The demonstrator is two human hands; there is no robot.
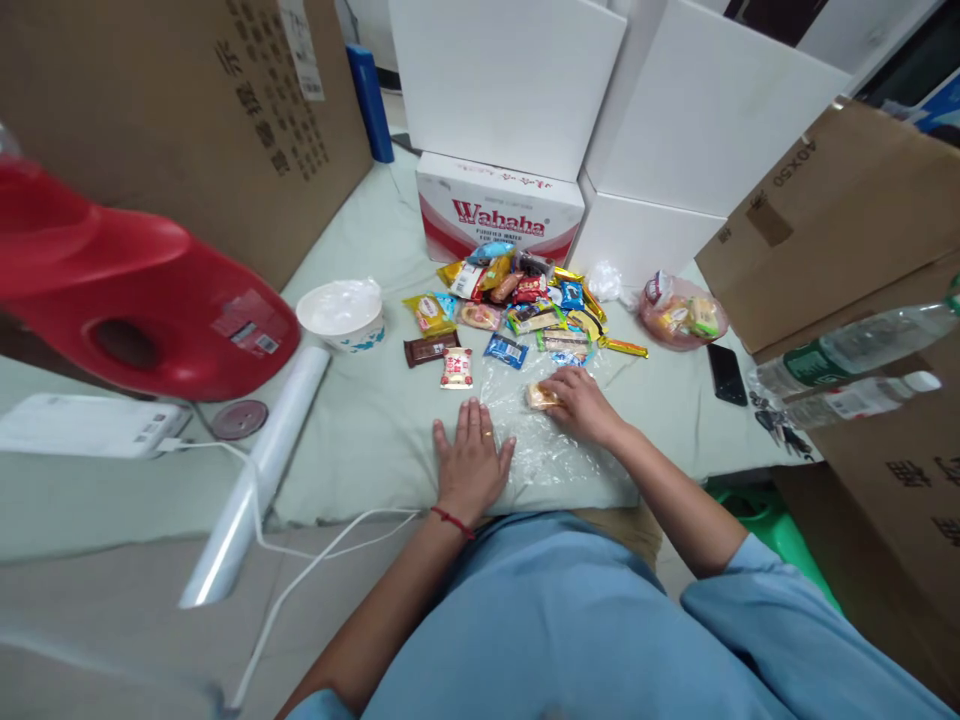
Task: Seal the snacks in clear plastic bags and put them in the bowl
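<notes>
My left hand [470, 462] lies flat on the pale green cloth, its fingers spread at the left edge of a clear plastic bag [536, 450]. Over that bag, my right hand [581, 402] closes its fingers on a small wrapped snack [541, 397] with a golden-tan look. Just beyond my hands lie a white-and-red snack packet [457, 368], a dark brown packet [431, 349] and a blue packet [505, 350]. Behind them is a heap of colourful wrapped snacks [517, 290].
A paper bowl [343, 315] holding plastic stands left of the heap; a Wahaha box [499, 205] is behind it. On the right are a bag of snacks [684, 312], a phone [727, 375], bottles [847, 350] and keys [780, 425]. A red jug [150, 290] and white roll [262, 470] flank the left.
</notes>
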